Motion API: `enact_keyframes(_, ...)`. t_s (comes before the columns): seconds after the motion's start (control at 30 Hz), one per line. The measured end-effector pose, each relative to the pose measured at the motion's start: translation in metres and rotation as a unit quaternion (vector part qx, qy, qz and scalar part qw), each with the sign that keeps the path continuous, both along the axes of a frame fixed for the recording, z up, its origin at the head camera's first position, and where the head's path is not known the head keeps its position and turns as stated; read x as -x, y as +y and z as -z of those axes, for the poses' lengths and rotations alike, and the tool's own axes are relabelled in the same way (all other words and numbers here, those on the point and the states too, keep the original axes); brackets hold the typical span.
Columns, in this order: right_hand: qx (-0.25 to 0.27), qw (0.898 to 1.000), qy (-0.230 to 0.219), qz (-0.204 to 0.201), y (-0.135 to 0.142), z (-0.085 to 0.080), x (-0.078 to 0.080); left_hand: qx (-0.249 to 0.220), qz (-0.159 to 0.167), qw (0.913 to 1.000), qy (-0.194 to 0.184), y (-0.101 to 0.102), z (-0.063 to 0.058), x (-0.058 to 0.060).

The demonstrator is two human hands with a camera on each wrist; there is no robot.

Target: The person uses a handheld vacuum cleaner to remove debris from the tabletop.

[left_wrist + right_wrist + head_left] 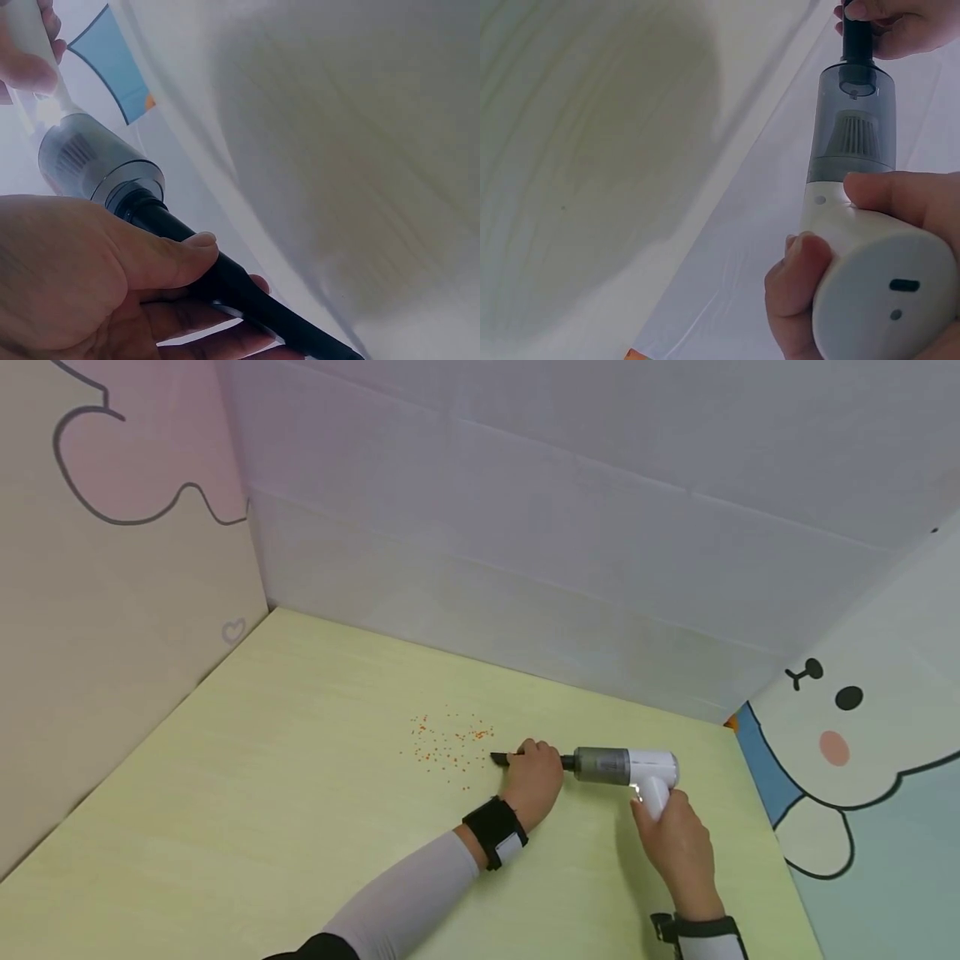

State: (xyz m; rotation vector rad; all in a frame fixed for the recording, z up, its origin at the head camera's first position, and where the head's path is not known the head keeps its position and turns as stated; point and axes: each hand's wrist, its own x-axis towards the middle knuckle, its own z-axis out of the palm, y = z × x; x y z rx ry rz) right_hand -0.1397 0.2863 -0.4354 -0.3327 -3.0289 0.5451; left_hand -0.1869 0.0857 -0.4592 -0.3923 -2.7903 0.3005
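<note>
A white handheld vacuum cleaner (651, 768) with a see-through grey dust cup (602, 766) is held above the table, its nozzle pointing left. My right hand (677, 847) grips its white handle; in the right wrist view the thumb and fingers of that hand (900, 199) wrap the white body. My left hand (534, 785) holds the black nozzle (225, 281), thumb on one side and fingers under it in the left wrist view. The nozzle's flat tip (498, 759) is just right of scattered orange crumbs (450, 745). A pleated filter (856, 133) shows inside the cup.
The pale yellow table (225, 827) meets a whitish back wall (525, 552) and a beige left panel (112, 635) with a pink drawing. To the right stands a panel with a cartoon animal (885, 710). A small orange piece (731, 722) shows at the back right corner.
</note>
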Motion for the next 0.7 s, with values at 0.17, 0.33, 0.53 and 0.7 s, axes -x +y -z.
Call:
enact_keyframes(0.17,0.001,1.0,0.002,-0.003,-0.002,0.0,-0.003,0.007,0.009,0.9993,0.037,-0.004,0.002,-0.004)
enact_keyframes(0.33,-0.001,1.0,0.004,-0.007,-0.004,0.0,-0.006,0.009,0.014,0.9982,0.057,-0.008,0.005,-0.008)
enact_keyframes(0.53,-0.004,1.0,0.003,-0.008,-0.005,0.0,-0.009,0.014,0.01,0.9985,0.052,-0.009,0.003,-0.013)
enact_keyframes(0.7,-0.004,1.0,0.016,-0.011,-0.006,0.0,-0.012,0.015,0.008,0.999,0.041,-0.01,0.0,-0.016)
